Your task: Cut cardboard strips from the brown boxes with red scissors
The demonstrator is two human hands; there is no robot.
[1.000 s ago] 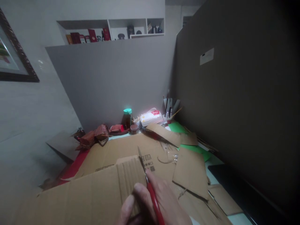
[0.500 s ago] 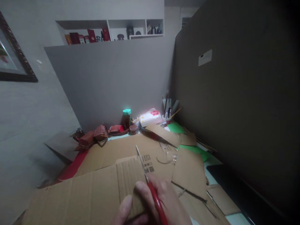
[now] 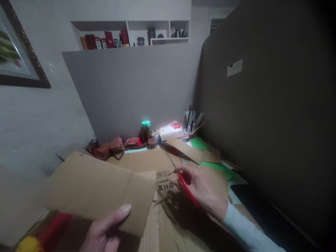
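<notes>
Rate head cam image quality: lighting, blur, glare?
Head view: dim overall, right side nearly black; glare blows out the white packet at the back; left hand and its cardboard piece soft; right hand with red-handled scissors casts a hard shadow; wide-angle bends the walls.

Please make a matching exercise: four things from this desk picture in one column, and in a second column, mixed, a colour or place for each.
Things:
1. scissors
2. cardboard piece
3. jar
4. pen cup

Descriptions:
A. teal lid, by the back partition
B. red handle, in the right hand
C. back right corner of the desk
D. brown, lifted by the left hand

Pairs: 1-B, 2-D, 3-A, 4-C
</notes>
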